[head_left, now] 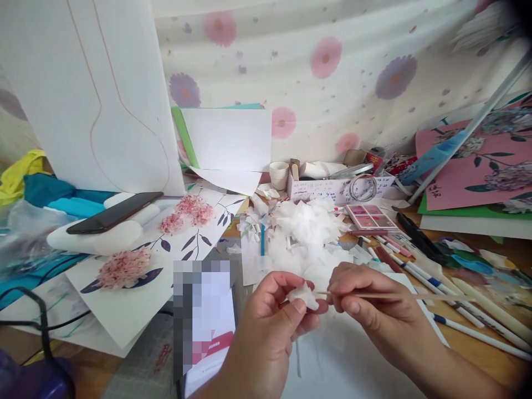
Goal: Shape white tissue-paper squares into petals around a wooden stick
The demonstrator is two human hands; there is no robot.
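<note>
My left hand (268, 327) pinches a small crumpled piece of white tissue paper (305, 297) between thumb and fingers. From the right, my right hand (369, 307) grips a thin wooden stick (436, 297), its tip pointing at the tissue. Whether the tip touches the paper is hard to make out. Both hands are close together above a white sheet (349, 360). Just beyond them lies a heap of cut white tissue pieces (307, 227).
Left are a picture with pink paper blossoms (124, 266), a dark phone (116, 213) on white rolls and a lit screen (211, 321). Behind stand paper cups (279, 175) and a tool box (316, 188). A colour palette (371, 217) and several pens (482, 332) lie right.
</note>
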